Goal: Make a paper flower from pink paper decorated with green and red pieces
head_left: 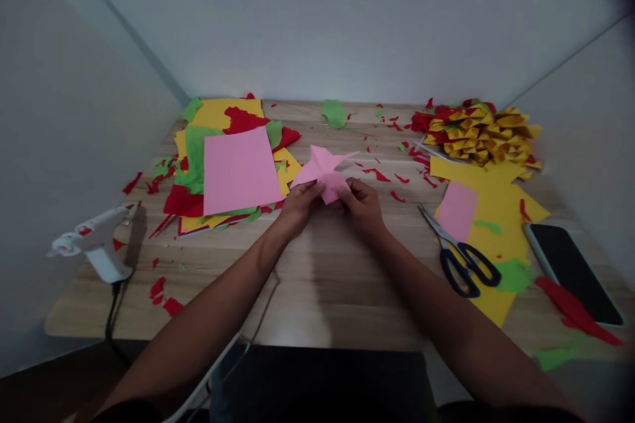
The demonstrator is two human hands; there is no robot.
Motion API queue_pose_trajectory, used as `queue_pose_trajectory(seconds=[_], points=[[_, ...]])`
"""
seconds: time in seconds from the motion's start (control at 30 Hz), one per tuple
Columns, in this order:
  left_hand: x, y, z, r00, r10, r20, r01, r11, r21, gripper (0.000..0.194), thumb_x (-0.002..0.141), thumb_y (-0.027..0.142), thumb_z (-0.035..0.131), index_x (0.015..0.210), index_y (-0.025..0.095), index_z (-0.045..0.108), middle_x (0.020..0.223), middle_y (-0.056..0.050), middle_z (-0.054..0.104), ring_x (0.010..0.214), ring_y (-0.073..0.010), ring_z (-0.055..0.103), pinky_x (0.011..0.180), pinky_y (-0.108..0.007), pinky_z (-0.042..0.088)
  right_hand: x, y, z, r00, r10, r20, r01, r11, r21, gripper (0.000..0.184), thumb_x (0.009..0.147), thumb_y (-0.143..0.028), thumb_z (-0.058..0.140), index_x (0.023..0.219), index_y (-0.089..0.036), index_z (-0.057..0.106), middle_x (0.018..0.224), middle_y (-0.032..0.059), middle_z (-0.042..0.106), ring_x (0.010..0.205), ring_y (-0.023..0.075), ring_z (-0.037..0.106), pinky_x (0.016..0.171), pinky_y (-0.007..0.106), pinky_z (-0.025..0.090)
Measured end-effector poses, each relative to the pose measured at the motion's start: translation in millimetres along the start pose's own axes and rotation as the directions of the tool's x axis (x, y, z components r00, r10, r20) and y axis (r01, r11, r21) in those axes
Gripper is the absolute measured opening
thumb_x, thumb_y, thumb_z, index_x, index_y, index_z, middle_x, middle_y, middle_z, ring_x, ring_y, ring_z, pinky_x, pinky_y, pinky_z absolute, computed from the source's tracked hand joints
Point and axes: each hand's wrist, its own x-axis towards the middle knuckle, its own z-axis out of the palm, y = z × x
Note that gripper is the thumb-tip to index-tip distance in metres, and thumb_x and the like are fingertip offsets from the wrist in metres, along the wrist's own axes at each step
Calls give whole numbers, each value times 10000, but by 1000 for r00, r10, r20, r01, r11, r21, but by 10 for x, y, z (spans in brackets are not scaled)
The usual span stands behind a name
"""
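Between my hands, above the middle of the table, is a folded pink paper shape (323,164) with several pointed flaps spreading out. My left hand (303,201) pinches its lower left edge with the thumb on top. On the lower right, my right hand (363,203) grips the paper, thumb and fingers closed on it. The fingers under the paper are partly hidden. A flat pink sheet (241,172) lies just left of my left hand, on top of a pile of coloured paper.
A white glue gun (96,241) with a black cord stands at the left. Dark-handled scissors (461,254) rest on yellow paper (489,201) at the right, near a phone (573,271). Yellow folded paper flowers (489,135) are heaped at the back right. Red scraps (377,175) litter the wooden table (347,317).
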Motion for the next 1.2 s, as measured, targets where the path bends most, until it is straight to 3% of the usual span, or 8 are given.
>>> queue_pose_trajectory(seconds=[0.1,0.23,0.33,0.47,0.6,0.8,1.03,1.2], points=[[3,-10,-28,999,-1,-33,4,995,97,421,675,529,852,768,134,742,702,-21,709,645,-127,607,679,-252,494,0,38,-5,997,-54,-59,52,998,-36,395,852,-571,679,731,-204,593,595,-42,530,536,99,458,524,246,377],[-4,-20,-22,999,28,-42,-15,961,276,402,668,497,865,829,139,776,800,-54,761,737,-165,663,724,-271,510,38,75,-44,990,-62,-126,56,997,-53,329,812,-511,727,786,-197,633,694,-21,583,616,111,491,567,247,406],[-22,-13,25,993,66,-98,-43,974,223,434,641,454,884,932,152,777,923,-85,781,805,-201,699,730,-299,532,66,70,-69,991,-12,-134,11,1000,-2,325,792,-504,735,755,-201,622,652,-34,552,562,102,450,526,244,392],[-41,-31,55,985,82,-155,-67,992,105,461,617,437,901,956,159,758,890,-65,770,674,-165,671,612,-276,519,62,40,-73,987,-3,-158,6,1000,18,344,798,-522,715,729,-213,579,628,-44,511,545,102,425,518,246,388],[-48,-78,34,983,123,-136,-92,973,213,348,623,377,910,831,149,751,746,-28,732,606,-131,616,588,-253,502,57,14,-71,986,-35,-163,30,999,-35,341,822,-519,687,723,-208,589,636,-37,514,577,109,435,549,250,382],[-40,-100,42,966,200,-165,-169,968,186,334,646,355,894,898,173,771,913,-59,777,857,-181,706,818,-299,566,71,16,-62,997,-15,-78,17,999,27,309,786,-458,721,679,-203,584,642,-39,512,622,116,448,618,260,401],[-8,-59,15,971,192,-143,-161,965,206,350,661,403,874,902,172,770,925,-71,780,834,-182,707,793,-296,559,54,68,-48,995,80,-61,-75,994,74,406,791,-558,734,672,-209,565,611,-42,487,552,106,419,524,249,371],[-43,16,19,977,172,-125,-119,929,350,351,663,453,867,837,162,777,849,-65,766,768,-173,677,746,-292,540,29,57,-48,990,77,-115,-70,996,64,385,781,-537,749,666,-211,581,630,-36,496,575,108,431,526,240,392]])
